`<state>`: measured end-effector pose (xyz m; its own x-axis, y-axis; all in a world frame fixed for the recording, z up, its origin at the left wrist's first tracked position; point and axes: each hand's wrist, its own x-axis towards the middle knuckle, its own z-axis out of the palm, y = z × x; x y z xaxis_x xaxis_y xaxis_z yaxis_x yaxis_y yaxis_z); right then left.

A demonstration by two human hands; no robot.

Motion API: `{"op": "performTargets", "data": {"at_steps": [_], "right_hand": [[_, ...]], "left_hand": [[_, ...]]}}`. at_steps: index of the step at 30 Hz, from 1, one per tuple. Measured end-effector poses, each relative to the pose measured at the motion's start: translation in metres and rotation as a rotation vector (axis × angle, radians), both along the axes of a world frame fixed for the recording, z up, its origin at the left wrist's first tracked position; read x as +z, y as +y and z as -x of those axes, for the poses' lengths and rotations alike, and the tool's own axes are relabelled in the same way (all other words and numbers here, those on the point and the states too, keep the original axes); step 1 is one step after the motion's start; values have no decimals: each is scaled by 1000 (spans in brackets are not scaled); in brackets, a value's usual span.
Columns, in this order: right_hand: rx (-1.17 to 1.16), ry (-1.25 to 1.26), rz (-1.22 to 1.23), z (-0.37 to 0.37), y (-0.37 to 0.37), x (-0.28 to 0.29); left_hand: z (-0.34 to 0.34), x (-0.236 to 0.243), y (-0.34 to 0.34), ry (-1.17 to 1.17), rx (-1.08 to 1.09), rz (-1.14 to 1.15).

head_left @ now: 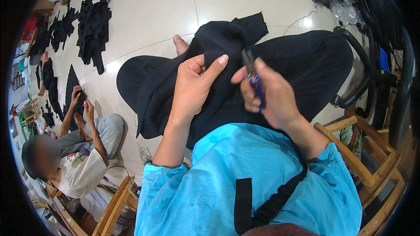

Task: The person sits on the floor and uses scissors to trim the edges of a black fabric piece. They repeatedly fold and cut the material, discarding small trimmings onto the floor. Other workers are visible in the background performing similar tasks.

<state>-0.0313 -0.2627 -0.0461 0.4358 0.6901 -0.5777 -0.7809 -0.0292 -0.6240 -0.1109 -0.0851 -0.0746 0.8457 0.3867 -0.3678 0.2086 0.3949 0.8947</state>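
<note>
Thread snips [253, 78] sit gripped in the curled right hand [276, 98], while the left hand [191, 84] pinches black fabric [224, 38], seemingly to steady it beside them.

A pale, glossy tiled floor [153, 6] spreads before us.
We see thin joints [194, 0] between its tiles and a bright reflection [307, 20] toward its far right corner. Along the floor's right edge we find a wooden frame [343, 154] and a curved black tube [369, 67]; at its near left corner, wooden bars [110, 207]; by its left edge, a small wooden stool [30, 112], too distant for us to make out closely.
</note>
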Motion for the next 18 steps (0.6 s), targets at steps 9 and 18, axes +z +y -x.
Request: {"op": "performTargets", "data": {"at_steps": [9, 18], "right_hand": [[9, 353, -214, 33, -4, 5], [-45, 334, -112, 40, -2, 4]], "left_hand": [[19, -3, 0, 103, -82, -118], [27, 0, -14, 71, -28, -48]]}}
